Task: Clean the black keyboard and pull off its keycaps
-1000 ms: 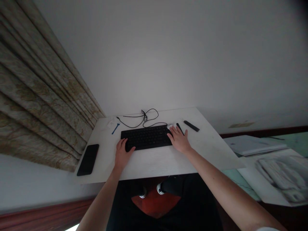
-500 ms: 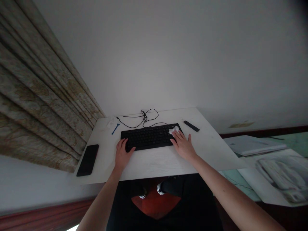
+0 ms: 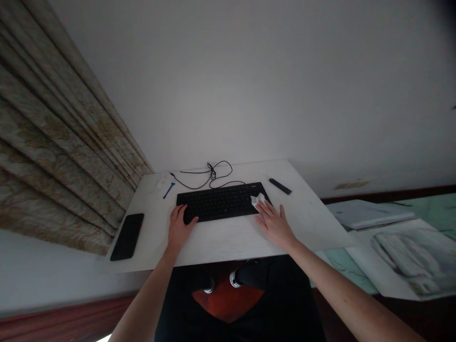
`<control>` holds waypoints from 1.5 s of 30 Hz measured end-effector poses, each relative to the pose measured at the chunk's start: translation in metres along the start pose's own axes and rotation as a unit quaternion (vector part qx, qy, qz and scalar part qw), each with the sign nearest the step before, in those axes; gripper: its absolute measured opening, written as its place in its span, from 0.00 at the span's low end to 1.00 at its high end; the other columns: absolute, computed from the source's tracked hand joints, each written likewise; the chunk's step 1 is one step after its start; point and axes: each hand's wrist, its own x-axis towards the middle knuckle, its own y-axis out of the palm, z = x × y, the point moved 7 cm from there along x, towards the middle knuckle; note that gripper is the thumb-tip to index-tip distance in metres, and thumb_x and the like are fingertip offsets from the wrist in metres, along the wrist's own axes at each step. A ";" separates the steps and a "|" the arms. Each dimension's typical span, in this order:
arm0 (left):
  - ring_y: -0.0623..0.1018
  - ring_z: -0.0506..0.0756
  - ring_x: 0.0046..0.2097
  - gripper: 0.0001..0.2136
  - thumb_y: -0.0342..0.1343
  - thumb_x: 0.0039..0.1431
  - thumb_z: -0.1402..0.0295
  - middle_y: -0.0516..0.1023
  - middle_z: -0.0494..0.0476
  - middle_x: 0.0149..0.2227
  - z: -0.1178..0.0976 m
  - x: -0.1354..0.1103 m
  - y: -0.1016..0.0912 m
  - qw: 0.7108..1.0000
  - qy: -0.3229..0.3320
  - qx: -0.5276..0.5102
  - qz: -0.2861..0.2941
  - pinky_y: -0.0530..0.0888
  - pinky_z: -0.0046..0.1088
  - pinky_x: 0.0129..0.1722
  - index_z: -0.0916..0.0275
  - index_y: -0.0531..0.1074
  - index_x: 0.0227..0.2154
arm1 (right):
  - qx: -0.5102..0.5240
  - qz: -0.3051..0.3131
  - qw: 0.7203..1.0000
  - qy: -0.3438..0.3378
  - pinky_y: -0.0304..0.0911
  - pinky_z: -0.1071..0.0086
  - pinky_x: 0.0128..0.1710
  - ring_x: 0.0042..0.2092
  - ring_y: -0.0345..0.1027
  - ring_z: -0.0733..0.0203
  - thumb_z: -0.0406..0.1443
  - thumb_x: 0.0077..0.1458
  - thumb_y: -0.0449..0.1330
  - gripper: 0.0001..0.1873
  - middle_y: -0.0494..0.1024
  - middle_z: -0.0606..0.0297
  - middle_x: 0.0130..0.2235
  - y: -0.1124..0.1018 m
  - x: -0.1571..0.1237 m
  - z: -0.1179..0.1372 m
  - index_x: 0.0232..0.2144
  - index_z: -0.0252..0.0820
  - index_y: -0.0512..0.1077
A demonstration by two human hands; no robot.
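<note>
Rm dim, light low & even, no strong shadows. Wall (image 3: 249, 85) pale grey-white, plain paint, one brownish scuff mark (image 3: 351, 185) R of centre. Heavy pleated curtain (image 3: 60, 133), beige w/ faded brown-gold pattern, hangs along L side, folds reaching down near desk edge. Dark reddish-brown wood skirting (image 3: 60, 318) runs along wall base, seen both sides of view. White wood-grain surface (image 3: 221, 242) stands against wall, curtain at its L end. Floor (image 3: 344, 270) pale green, marble-type veining, R of surface. Large printed sheet (image 3: 406, 259) & grey-white folder (image 3: 370, 213) lie on floor, overlapping. Red-orange patch (image 3: 228, 299) below surface, type unclear. Small bright patch (image 3: 103, 338) at btm edge, source n/k.
</note>
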 end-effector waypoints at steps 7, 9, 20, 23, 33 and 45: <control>0.66 0.66 0.64 0.27 0.60 0.58 0.55 0.69 0.65 0.60 0.000 0.001 -0.002 1.000 -0.010 -0.001 0.009 0.64 0.52 0.65 0.59 0.68 0.58 | 0.017 -0.010 0.995 0.101 0.34 0.33 0.66 0.72 0.43 0.44 0.49 0.70 0.33 0.35 0.56 0.53 0.70 -0.010 0.053 -0.020 0.69 0.39 0.57; 0.66 0.66 0.64 0.26 0.60 0.58 0.55 0.69 0.65 0.60 -0.001 0.000 -0.003 1.000 -0.014 -0.006 0.009 0.64 0.52 0.65 0.59 0.69 0.58 | 0.024 -0.010 0.995 0.101 0.36 0.32 0.65 0.72 0.42 0.43 0.49 0.70 0.33 0.35 0.56 0.53 0.70 -0.011 0.060 -0.015 0.69 0.40 0.57; 0.66 0.66 0.64 0.27 0.60 0.58 0.55 0.68 0.65 0.61 -0.002 0.000 -0.001 1.000 -0.011 0.010 0.001 0.64 0.51 0.66 0.59 0.68 0.58 | 0.010 0.004 0.998 0.069 0.33 0.35 0.66 0.72 0.40 0.45 0.50 0.70 0.33 0.35 0.55 0.54 0.71 0.001 0.012 -0.019 0.69 0.41 0.56; 0.67 0.66 0.64 0.26 0.61 0.57 0.55 0.69 0.65 0.60 -0.003 0.001 -0.003 1.000 -0.008 0.008 0.001 0.64 0.52 0.66 0.59 0.69 0.57 | 0.014 0.013 0.996 0.090 0.36 0.33 0.65 0.72 0.40 0.43 0.50 0.70 0.33 0.35 0.54 0.52 0.71 -0.006 0.048 -0.020 0.69 0.40 0.55; 0.67 0.66 0.64 0.27 0.60 0.58 0.55 0.68 0.65 0.61 -0.002 0.000 -0.002 1.000 -0.011 0.006 0.000 0.64 0.51 0.66 0.59 0.69 0.58 | 0.021 -0.003 0.998 0.057 0.37 0.38 0.67 0.72 0.42 0.45 0.50 0.69 0.34 0.35 0.56 0.54 0.70 0.004 0.010 -0.030 0.69 0.41 0.57; 0.67 0.65 0.64 0.27 0.60 0.58 0.54 0.68 0.64 0.60 -0.002 -0.001 -0.003 1.000 -0.013 -0.005 0.003 0.64 0.50 0.66 0.59 0.69 0.58 | 0.034 -0.007 0.995 0.095 0.39 0.40 0.67 0.72 0.43 0.45 0.48 0.70 0.34 0.35 0.56 0.52 0.70 -0.012 0.061 -0.026 0.69 0.37 0.57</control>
